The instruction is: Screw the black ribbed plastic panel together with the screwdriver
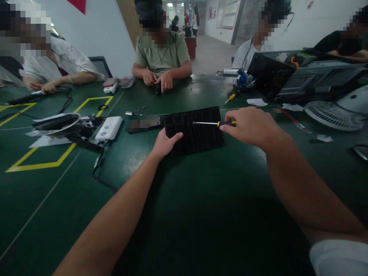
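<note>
A flat black rectangular panel with ribs and recesses (205,138) is tilted up over the green table in front of me. My left hand (168,142) grips its left edge, thumb on the near face and the other fingers hidden behind. In my right hand (248,124) is a screwdriver (211,123) with a black and yellow handle and a thin metal shaft. It points left across the panel, its tip at a small round spot near the middle that may be a screw. Just left of the panel lies a phone-like slab (153,122), partly blurred out.
On the left are a white power bank (108,128) with a cable and a cluttered pile (61,124). Small metal parts (140,110) lie beyond the phone-like slab. A second screwdriver (230,97), a white fan (336,113) and an open computer case (319,78) are rightward. Several people sit around.
</note>
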Demonstrator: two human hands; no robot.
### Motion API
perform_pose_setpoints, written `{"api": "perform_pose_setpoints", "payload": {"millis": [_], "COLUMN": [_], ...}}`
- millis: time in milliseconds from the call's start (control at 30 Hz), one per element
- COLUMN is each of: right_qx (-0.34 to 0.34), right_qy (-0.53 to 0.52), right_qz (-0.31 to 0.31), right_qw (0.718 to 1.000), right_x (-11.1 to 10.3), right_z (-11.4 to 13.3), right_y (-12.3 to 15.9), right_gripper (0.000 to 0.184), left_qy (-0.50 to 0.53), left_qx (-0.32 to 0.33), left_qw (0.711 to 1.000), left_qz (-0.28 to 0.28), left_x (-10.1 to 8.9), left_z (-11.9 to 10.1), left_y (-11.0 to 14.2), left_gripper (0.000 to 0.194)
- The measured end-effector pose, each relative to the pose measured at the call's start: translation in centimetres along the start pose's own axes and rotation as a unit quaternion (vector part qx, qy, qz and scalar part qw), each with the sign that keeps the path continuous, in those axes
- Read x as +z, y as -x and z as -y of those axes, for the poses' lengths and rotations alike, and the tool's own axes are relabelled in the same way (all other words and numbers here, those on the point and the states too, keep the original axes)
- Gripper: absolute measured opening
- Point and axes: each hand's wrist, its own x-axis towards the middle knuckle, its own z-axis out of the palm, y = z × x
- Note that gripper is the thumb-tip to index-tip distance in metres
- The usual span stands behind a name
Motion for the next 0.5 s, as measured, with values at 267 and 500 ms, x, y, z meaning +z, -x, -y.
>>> {"api": "perform_pose_setpoints", "payload": {"millis": [267,500], "right_qx": [0.012,0.013], "right_qy": [0.01,0.007], "right_qz": [0.031,0.013], "right_qw": [0.999,1.0], "right_x": [-0.11,0.28], "right_z": [0.34,0.29], "right_y": [-0.01,-0.09], "right_gripper": [0.049,0.036], "left_qy": [0.009,0.005], "left_qx": [0.001,0.005], "left_qw": [1.0,1.0], "left_qz": [0.005,0.003], "left_x": [-0.07,-0.13], "left_z": [0.25,0.51], "left_y": [-0.07,-0.2], "left_gripper": [0.051,0.05]}}
